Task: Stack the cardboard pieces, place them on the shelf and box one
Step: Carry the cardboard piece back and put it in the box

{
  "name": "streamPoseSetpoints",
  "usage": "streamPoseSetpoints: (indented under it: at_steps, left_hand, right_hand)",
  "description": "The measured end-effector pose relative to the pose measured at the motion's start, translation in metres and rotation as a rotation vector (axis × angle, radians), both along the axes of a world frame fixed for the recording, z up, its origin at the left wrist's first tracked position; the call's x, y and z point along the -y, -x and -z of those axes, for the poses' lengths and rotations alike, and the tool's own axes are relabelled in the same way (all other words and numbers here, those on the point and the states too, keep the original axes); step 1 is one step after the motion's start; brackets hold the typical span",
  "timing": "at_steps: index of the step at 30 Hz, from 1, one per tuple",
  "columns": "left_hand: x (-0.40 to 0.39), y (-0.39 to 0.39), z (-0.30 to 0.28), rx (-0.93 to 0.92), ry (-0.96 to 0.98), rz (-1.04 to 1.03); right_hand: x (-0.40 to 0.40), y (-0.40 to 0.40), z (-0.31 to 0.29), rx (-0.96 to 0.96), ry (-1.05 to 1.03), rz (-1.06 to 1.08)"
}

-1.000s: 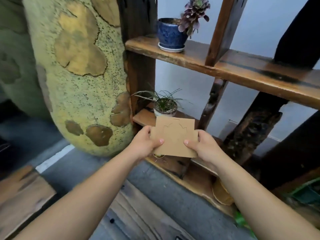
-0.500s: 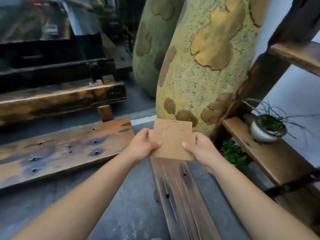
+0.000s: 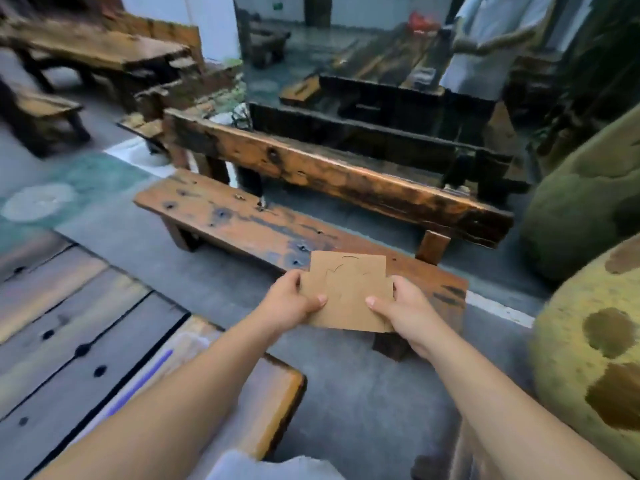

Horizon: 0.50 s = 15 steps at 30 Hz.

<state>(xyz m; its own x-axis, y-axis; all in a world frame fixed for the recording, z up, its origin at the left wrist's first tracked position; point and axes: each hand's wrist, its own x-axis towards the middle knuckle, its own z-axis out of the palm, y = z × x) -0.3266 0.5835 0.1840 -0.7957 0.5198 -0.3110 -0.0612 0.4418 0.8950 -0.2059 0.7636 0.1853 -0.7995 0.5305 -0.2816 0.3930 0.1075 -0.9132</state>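
Note:
A flat brown cardboard piece (image 3: 347,289) with die-cut lines and notched upper corners is held out in front of me at mid-frame. My left hand (image 3: 291,303) grips its left edge, thumb on top. Its right edge is pinched by my right hand (image 3: 403,311), thumb also on top. I cannot tell whether it is one piece or a stack. The shelf is out of view.
A low wooden bench (image 3: 242,220) stands just beyond the cardboard, with a heavier dark beam bench (image 3: 346,174) behind it. Large yellow-green mottled gourd shapes (image 3: 588,341) fill the right. A plank table (image 3: 69,323) lies at the left. A person in white (image 3: 491,39) stands far back.
My view has swung left, away from the shelf and its potted plants, past the gourds to the benches. Both hands keep the same hold on the cardboard.

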Motion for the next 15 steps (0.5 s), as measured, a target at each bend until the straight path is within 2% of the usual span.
streamPoseSetpoints:
  at_steps: [7,10,15]
  left_hand:
    - [0.127,-0.007,0.015,0.003,0.024,-0.497]
    - [0.171,-0.031,0.024,0.017,0.021,-0.695]
    - [0.226,-0.08,0.035,0.061,0.026,-0.966]
  right_hand:
    - [0.091,0.086,0.014,0.054,-0.069,-0.5]
    - [0.134,0.103,0.019,0.066,-0.107,-0.705]
    - [0.201,0.106,0.028,0.027,-0.054,-0.952]
